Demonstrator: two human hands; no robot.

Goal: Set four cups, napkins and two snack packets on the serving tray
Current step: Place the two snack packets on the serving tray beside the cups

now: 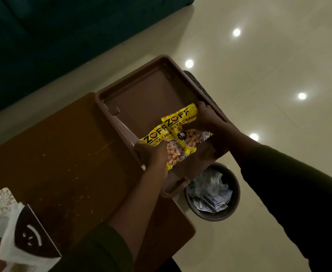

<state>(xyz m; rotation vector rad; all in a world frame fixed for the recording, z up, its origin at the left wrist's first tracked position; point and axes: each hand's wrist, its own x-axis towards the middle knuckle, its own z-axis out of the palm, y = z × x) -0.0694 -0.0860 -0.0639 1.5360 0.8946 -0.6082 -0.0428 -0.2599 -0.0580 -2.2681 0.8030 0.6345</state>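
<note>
A brown serving tray [141,91] rests on the right end of a wooden table, overhanging its edge. Two yellow snack packets lie in the tray's near right part, overlapping. My left hand [153,154] grips the lower packet [155,137] at its near end. The upper packet [182,122] is pinched by my right hand [206,118] along its right side. White napkins [9,230] stand in a dark holder [31,238] at the table's near left corner. No cups are in view.
The wooden table [63,158] stretches left of the tray. A round waste bin [213,193] with crumpled paper stands on the tiled floor just below the tray's near corner. A dark sofa [43,36] fills the upper left.
</note>
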